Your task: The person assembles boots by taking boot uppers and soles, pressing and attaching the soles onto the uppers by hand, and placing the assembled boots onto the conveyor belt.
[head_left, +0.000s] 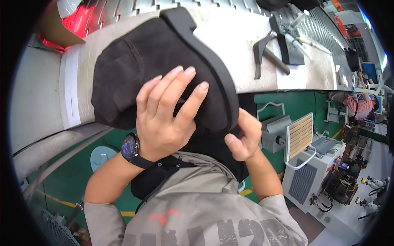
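Note:
A dark brown, suede-looking boot (164,53) lies on its side at the near edge of the workbench. Its thick black sole (223,78) faces right, with the heel at the far end and the toe toward me. Across the upper rests my left hand (166,108), fingers stretched and spread; its thumb is hidden. My right hand (245,137) is closed at the toe end of the sole, thumb bent near the toe's underside. The tips of its other fingers are out of sight behind the sole edge.
A hammer (262,53), a dark block (287,49) and pen-like tools (297,43) lie right of the boot on the light bench (242,37). Metal slats with red light run behind. A machine with a slatted panel (299,137) stands right; a person (361,104) works farther off.

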`<state>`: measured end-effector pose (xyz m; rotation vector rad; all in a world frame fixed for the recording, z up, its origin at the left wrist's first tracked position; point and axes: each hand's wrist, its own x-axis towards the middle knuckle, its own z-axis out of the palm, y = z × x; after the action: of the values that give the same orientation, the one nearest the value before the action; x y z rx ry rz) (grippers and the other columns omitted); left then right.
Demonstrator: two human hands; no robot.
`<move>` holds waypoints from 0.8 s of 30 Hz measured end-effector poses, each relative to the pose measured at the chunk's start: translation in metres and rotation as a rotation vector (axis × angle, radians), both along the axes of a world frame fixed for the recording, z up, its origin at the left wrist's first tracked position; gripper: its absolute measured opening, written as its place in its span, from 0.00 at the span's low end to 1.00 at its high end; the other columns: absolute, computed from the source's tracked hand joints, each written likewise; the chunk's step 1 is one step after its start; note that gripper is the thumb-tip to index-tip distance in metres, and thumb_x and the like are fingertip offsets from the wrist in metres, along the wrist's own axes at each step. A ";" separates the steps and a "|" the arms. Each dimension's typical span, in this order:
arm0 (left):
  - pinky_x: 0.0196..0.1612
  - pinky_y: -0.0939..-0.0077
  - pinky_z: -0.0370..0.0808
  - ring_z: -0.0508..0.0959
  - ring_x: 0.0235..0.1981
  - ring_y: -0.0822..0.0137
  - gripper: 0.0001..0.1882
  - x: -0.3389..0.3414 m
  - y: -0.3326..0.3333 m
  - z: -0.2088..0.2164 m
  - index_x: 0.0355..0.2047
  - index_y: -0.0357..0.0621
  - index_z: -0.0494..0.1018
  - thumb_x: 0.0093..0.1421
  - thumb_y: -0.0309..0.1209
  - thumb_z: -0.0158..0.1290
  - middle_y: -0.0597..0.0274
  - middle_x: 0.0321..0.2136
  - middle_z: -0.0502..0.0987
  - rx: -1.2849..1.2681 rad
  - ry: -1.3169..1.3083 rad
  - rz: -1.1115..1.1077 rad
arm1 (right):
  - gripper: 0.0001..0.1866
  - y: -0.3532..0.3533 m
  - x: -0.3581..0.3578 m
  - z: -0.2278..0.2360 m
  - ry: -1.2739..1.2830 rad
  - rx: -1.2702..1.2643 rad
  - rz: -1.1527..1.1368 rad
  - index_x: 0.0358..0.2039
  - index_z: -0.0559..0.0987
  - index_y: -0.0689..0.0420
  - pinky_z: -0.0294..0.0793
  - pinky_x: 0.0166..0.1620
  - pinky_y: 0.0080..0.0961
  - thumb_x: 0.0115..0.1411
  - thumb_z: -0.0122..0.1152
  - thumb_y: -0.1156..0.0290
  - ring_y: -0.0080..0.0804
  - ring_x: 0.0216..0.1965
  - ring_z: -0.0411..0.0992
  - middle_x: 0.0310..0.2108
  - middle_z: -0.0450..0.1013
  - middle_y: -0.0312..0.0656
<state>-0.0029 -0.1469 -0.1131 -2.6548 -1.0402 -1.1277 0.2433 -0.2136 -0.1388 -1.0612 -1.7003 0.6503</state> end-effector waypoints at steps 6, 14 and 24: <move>0.70 0.41 0.68 0.77 0.64 0.45 0.29 -0.002 0.016 0.039 0.54 0.42 0.78 0.49 0.24 0.69 0.49 0.59 0.78 -0.201 0.012 -0.081 | 0.17 0.010 0.007 0.047 -0.008 -0.306 -0.111 0.35 0.78 0.65 0.72 0.26 0.26 0.61 0.73 0.63 0.29 0.22 0.76 0.23 0.77 0.41; 0.68 0.43 0.72 0.79 0.56 0.46 0.21 0.006 0.043 0.040 0.49 0.38 0.79 0.59 0.33 0.71 0.49 0.53 0.78 -0.173 0.013 -0.134 | 0.21 0.048 -0.007 0.058 -0.216 -0.318 0.024 0.26 0.76 0.63 0.71 0.25 0.32 0.66 0.70 0.59 0.34 0.19 0.72 0.18 0.72 0.44; 0.71 0.39 0.67 0.77 0.60 0.43 0.37 0.000 0.048 0.041 0.58 0.37 0.76 0.58 0.52 0.69 0.48 0.57 0.76 -0.150 0.138 -0.194 | 0.26 0.041 -0.004 0.037 -0.075 -0.190 0.035 0.31 0.81 0.64 0.70 0.24 0.32 0.58 0.80 0.50 0.37 0.18 0.70 0.18 0.71 0.44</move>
<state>-0.0028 -0.0989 -0.0718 -2.9574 -0.8923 -0.9107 0.2390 -0.1725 -0.1020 -1.2037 -1.7508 0.8165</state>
